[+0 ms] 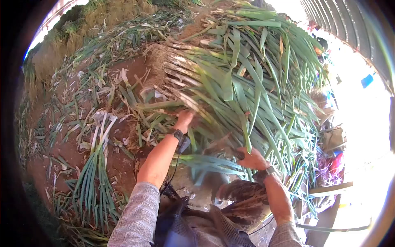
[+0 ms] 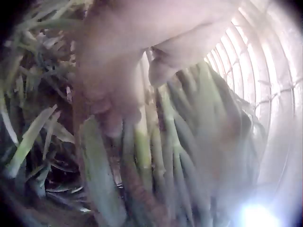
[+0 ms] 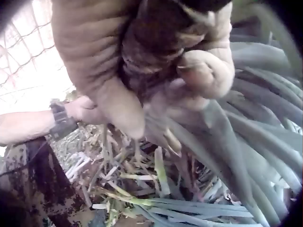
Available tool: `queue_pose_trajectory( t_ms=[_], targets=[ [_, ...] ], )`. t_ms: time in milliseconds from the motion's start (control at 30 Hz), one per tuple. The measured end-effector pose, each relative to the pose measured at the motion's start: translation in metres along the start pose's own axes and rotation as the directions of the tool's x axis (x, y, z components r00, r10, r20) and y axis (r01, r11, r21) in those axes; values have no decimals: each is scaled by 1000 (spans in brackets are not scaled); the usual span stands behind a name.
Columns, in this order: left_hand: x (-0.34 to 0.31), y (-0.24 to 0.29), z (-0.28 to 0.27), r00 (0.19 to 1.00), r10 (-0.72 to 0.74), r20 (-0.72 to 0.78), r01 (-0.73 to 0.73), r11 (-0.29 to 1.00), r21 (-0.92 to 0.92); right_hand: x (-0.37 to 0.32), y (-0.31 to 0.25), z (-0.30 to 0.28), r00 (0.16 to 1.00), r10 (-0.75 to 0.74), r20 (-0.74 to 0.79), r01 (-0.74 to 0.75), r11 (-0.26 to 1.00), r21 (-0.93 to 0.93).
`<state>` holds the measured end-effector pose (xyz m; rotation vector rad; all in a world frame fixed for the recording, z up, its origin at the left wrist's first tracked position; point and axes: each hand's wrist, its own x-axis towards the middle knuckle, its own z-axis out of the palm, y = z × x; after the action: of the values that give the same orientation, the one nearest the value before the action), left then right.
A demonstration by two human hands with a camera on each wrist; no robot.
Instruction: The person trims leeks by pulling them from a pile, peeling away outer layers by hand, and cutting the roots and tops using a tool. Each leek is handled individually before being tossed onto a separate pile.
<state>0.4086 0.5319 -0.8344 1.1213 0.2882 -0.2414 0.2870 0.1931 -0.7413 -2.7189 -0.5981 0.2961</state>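
A large heap of leeks [image 1: 247, 78] lies in front of me, pale stems and roots to the left, long green leaves to the right. At the heap's near edge my left hand [image 1: 185, 118] grips a leek [image 2: 142, 137]; in the left wrist view its pale stem runs between the thumb and the curled fingers. My right hand [image 1: 253, 159] is wrapped round a dark handle [image 3: 154, 42], close beside the leaves. A blurred brownish shape extends from that handle in the head view, so I cannot tell what kind of tool it is.
A trimmed bunch of leeks [image 1: 96, 173] lies on the brown ground at left, among scattered leaf scraps [image 1: 119, 136]. More loose leaves [image 1: 214, 161] lie low between my arms. Cardboard [image 1: 334, 138] and a curved ribbed wall [image 1: 337, 24] stand at right.
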Motion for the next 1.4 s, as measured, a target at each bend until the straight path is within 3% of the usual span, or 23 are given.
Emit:
queue_pose_trajectory(
  t_ms=[33,100,233,300,333,367,400,433,500,567,633,667,733,833,967,1033,1100,1167,1233,1300,1367,1400],
  targets=[
    [7,-8,0,1000,10,1,-10,1000,-12,1,-30,-25,977,76,199,-79,997,10],
    [20,-24,0,984,177,-39,-166,966,201,5,-16,-9,993,106,-47,-97,982,161],
    [13,-19,-3,985,124,-119,-121,992,31,20,-28,-12,990,138,5,-138,987,78],
    [23,-22,-7,988,117,-103,-118,993,-6,24,-24,-14,989,86,116,-110,969,220],
    [37,-31,-12,968,193,-159,-181,980,84,24,-28,-22,983,68,171,-138,887,441],
    [47,-35,-12,942,272,-197,-238,955,176,25,-24,-22,982,79,173,-150,881,448],
    [55,-39,-15,962,180,-206,-180,983,18,25,-19,-25,971,151,185,-214,895,392],
    [44,-26,-4,965,176,-195,-176,984,17,24,-13,-27,956,223,189,-275,903,330],
    [5,15,16,980,-51,-191,30,994,-108,17,-7,-27,958,246,146,-282,903,324],
    [10,13,17,988,-65,-138,50,993,-108,11,-5,-21,962,266,64,-272,907,320],
    [11,11,24,996,-86,-30,73,950,-305,7,1,-22,963,267,39,-264,908,326],
    [10,10,30,996,-88,-26,76,950,-303,6,2,-26,953,294,69,-300,895,331],
    [2,5,43,999,42,10,-36,936,-351,2,3,-35,932,320,170,-361,865,349],
    [-11,7,49,989,116,92,-75,928,-365,-2,5,-30,933,331,145,-361,856,371],
    [-3,-10,36,983,105,150,-55,951,-305,-3,0,-37,935,311,169,-351,883,313],
    [-4,-10,35,992,81,92,-56,968,-244,-6,-7,-44,916,347,201,-398,843,362],
    [-10,-1,34,992,126,31,-115,963,-243,-9,-12,-48,937,302,175,-349,822,450],
    [-21,23,33,985,167,-28,-169,957,-234,-9,0,-40,953,242,181,-297,866,403],
    [-25,52,16,969,203,-141,-244,879,-410,-12,5,-39,963,192,188,-248,901,355],
    [-31,72,-8,941,335,51,-282,858,-430,-13,-11,-51,953,147,263,-233,914,332],
    [-35,68,-16,949,312,49,-270,882,-385,-10,-23,-56,956,127,264,-213,920,330],
    [-39,58,-17,973,230,-12,-221,917,-333,-9,-24,-53,952,139,273,-223,924,309]
  ],
)
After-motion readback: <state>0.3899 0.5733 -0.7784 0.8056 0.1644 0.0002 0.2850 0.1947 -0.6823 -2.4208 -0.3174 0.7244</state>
